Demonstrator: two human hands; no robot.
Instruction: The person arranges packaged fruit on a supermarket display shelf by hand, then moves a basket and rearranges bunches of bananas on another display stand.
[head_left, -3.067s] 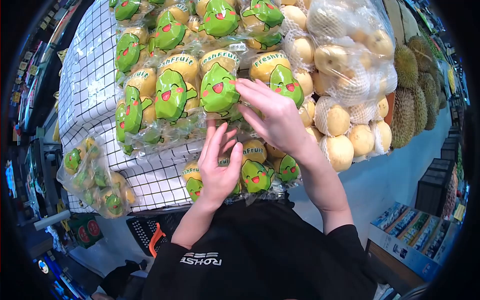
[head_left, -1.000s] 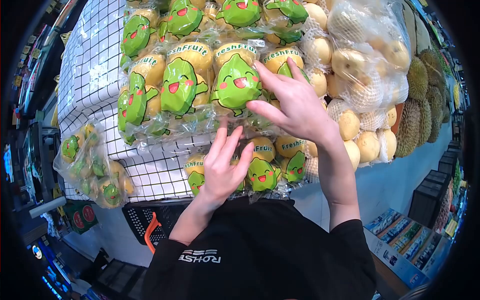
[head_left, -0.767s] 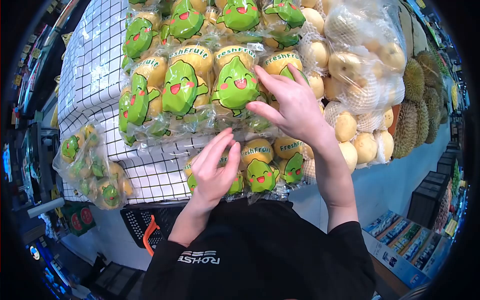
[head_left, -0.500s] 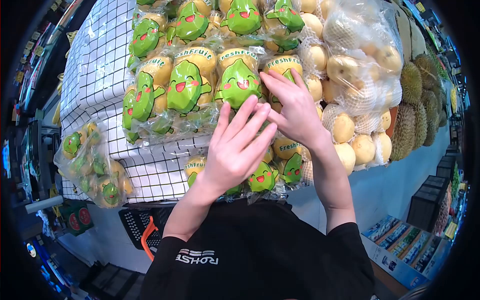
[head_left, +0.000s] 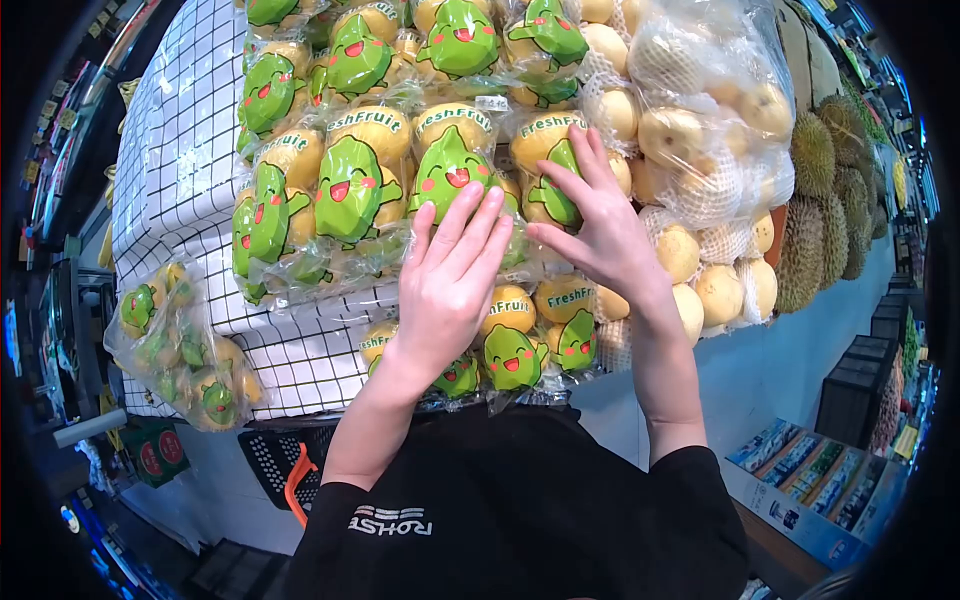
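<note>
My left hand lies palm down, fingers stretched out, with the fingertips at the lower part of a clear fruit bag printed with a green cartoon face. My right hand is spread over the neighbouring FreshFruit bag of yellow fruit, fingertips at its right side. Whether the palms press on the plastic cannot be made out. Similar bags stand in rows beyond the hands, including one bag to the left. Below the hands, nearer my body, sits a front row of bags, partly covered by my left forearm.
Net-wrapped yellow fruit and a large clear bag of fruit are on the right, with durians beyond. A checked cloth covers the left side, where another fruit bag hangs near the edge. A black basket is below.
My hands have moved apart. The right hand has spread its fingers over the right-hand bag, and the left has shifted slightly left and down. The view has shifted a little.
</note>
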